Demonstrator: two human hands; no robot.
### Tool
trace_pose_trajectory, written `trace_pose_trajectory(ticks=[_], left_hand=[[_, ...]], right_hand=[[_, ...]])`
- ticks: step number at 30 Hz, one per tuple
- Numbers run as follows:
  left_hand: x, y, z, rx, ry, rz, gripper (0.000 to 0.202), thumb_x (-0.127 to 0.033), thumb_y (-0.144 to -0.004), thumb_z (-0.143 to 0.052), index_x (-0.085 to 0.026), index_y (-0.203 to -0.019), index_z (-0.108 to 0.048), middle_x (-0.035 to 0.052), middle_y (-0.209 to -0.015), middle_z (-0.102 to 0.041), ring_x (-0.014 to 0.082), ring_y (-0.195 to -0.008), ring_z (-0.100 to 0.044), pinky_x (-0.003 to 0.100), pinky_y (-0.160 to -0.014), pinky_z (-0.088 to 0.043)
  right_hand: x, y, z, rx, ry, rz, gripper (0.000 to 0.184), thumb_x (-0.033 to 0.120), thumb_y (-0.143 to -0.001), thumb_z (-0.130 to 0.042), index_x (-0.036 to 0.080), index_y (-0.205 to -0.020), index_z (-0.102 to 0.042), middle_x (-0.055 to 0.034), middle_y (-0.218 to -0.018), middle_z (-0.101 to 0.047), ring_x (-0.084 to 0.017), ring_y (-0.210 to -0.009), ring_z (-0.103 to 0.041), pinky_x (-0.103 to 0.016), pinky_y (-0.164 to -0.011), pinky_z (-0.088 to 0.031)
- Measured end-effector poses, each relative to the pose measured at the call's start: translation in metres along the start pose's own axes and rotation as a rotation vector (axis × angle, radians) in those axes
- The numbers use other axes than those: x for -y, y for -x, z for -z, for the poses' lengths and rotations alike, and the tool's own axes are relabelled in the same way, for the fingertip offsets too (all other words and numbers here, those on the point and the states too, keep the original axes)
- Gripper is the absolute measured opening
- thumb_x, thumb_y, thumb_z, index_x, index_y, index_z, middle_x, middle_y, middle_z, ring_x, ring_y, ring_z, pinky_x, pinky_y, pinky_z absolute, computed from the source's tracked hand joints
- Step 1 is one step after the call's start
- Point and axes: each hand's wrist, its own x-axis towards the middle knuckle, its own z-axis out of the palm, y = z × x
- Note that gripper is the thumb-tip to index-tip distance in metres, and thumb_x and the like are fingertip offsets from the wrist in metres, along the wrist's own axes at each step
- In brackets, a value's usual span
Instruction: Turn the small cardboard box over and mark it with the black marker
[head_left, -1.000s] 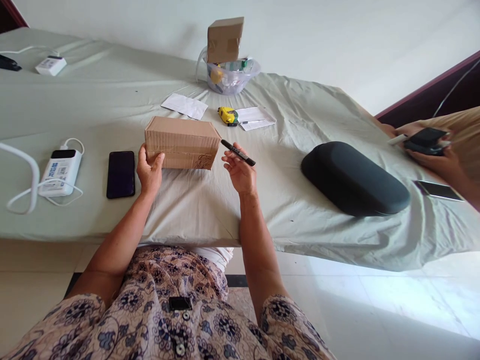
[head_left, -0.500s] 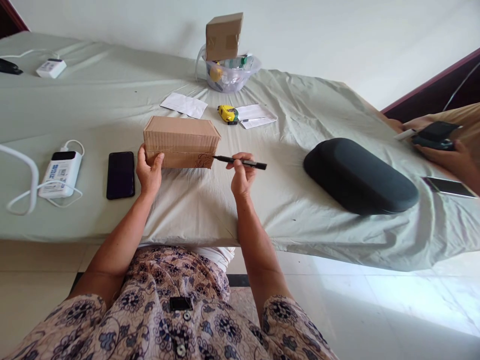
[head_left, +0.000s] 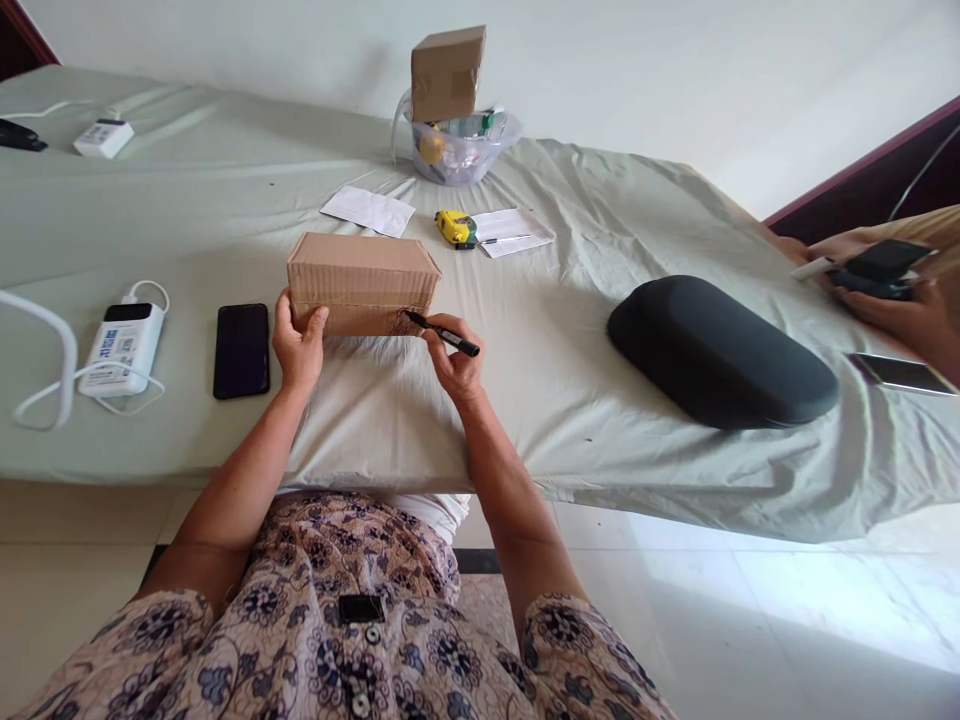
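Observation:
A brown cardboard box (head_left: 360, 262) rests on the cloth-covered table in front of me. My left hand (head_left: 300, 340) grips its left end, thumb on the near side and fingers around the edge. In my right hand (head_left: 457, 358) is a black marker pen (head_left: 444, 333), held like a writing tool. The pen's tip is at the right part of the box's near face, where dark scribbled lines show. A black phone (head_left: 241, 350) lies to the left of my left hand.
Behind the box are white papers (head_left: 367, 209), a yellow tape measure (head_left: 455, 228) and a plastic basket (head_left: 469, 160) bearing another box (head_left: 448, 75). A black case (head_left: 720, 350) lies right, a white power bank (head_left: 124, 345) left. Another person's hands (head_left: 892, 300) hold a dark device at far right.
My right hand has moved left with the marker, bringing its tip from the box's right edge onto the scribbled area. My left hand and the box have stayed put.

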Motion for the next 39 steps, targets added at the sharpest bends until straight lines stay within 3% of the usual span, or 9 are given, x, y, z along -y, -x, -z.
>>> trace_pose_trajectory(ticks=[4,7,12,17,21,25,29,33,39], left_hand=[[0.001,0.000,0.000,-0.010,0.013,0.001,0.062,-0.047,-0.082,-0.070,-0.020,-0.135,-0.053,0.0126,-0.133,-0.066,0.0252,-0.120,-0.065,0.038,-0.107,-0.050],[0.002,0.000,-0.001,-0.016,0.017,0.004,0.062,-0.047,-0.082,-0.070,-0.020,-0.135,-0.053,0.0125,-0.134,-0.066,0.0252,-0.121,-0.064,0.038,-0.107,-0.050],[0.002,-0.001,0.000,-0.010,0.022,0.008,0.061,-0.046,-0.082,-0.070,-0.021,-0.135,-0.053,0.0117,-0.134,-0.066,0.0249,-0.121,-0.064,0.039,-0.107,-0.050],[0.001,0.000,0.000,-0.016,0.017,-0.010,0.060,-0.043,-0.081,-0.071,-0.019,-0.134,-0.054,0.0127,-0.132,-0.067,0.0249,-0.119,-0.065,0.038,-0.106,-0.051],[0.004,0.000,-0.001,-0.016,0.003,-0.005,0.061,-0.043,-0.083,-0.070,-0.019,-0.136,-0.052,0.0132,-0.133,-0.066,0.0248,-0.120,-0.065,0.037,-0.106,-0.051],[0.011,-0.002,-0.003,-0.018,-0.020,-0.012,0.061,-0.042,-0.084,-0.069,-0.020,-0.137,-0.050,0.0123,-0.135,-0.065,0.0242,-0.123,-0.063,0.037,-0.107,-0.050],[0.020,-0.004,-0.005,-0.006,-0.029,0.016,0.056,-0.035,-0.082,-0.068,-0.020,-0.133,-0.051,0.0118,-0.130,-0.067,0.0243,-0.119,-0.066,0.038,-0.104,-0.052],[0.025,-0.005,-0.008,0.014,-0.042,0.073,0.054,-0.030,-0.076,-0.069,-0.019,-0.127,-0.054,0.0117,-0.124,-0.069,0.0257,-0.115,-0.068,0.040,-0.103,-0.052],[0.023,-0.005,-0.008,0.030,-0.017,0.104,0.057,-0.014,-0.071,-0.058,-0.018,-0.128,-0.053,0.0135,-0.125,-0.068,0.0268,-0.117,-0.067,0.043,-0.106,-0.051]], right_hand=[[0.001,-0.001,0.006,-0.181,0.072,-0.043,0.028,0.051,-0.091,-0.053,0.024,-0.088,-0.062,-0.0029,-0.078,-0.068,-0.016,-0.066,-0.062,-0.035,-0.070,-0.054],[0.003,-0.002,0.009,-0.217,0.165,-0.105,0.029,0.050,-0.090,-0.051,0.024,-0.080,-0.059,-0.0011,-0.070,-0.064,-0.013,-0.057,-0.053,-0.032,-0.063,-0.049],[0.005,-0.001,0.004,0.003,0.114,-0.152,0.031,0.052,-0.089,-0.055,0.024,-0.076,-0.058,0.0004,-0.064,-0.062,-0.012,-0.055,-0.052,-0.029,-0.058,-0.047],[0.003,0.003,-0.008,0.114,-0.131,-0.053,0.032,0.055,-0.089,-0.060,0.025,-0.096,-0.067,-0.0044,-0.088,-0.071,-0.016,-0.073,-0.065,-0.034,-0.074,-0.056],[-0.008,0.002,-0.002,-0.210,-0.124,-0.093,0.042,0.061,-0.094,-0.046,0.028,-0.113,-0.064,-0.0046,-0.090,-0.065,-0.018,-0.079,-0.066,-0.036,-0.074,-0.055],[-0.027,-0.008,0.019,-0.485,0.162,-0.170,0.044,0.053,-0.098,-0.037,0.028,-0.125,-0.060,-0.0075,-0.107,-0.061,-0.021,-0.096,-0.065,-0.038,-0.083,-0.055],[-0.044,-0.014,0.033,-0.234,0.451,-0.292,0.041,0.046,-0.092,-0.049,0.022,-0.123,-0.064,-0.0112,-0.111,-0.064,-0.025,-0.108,-0.063,-0.043,-0.098,-0.050],[-0.050,-0.011,0.027,0.032,0.590,-0.419,0.051,0.043,-0.087,-0.059,0.022,-0.133,-0.059,-0.0158,-0.126,-0.064,-0.032,-0.122,-0.056,-0.051,-0.104,-0.044],[-0.047,-0.008,0.020,0.207,0.760,-0.522,0.058,0.043,-0.085,-0.064,0.024,-0.139,-0.055,-0.0167,-0.138,-0.059,-0.035,-0.130,-0.049,-0.055,-0.108,-0.037]])
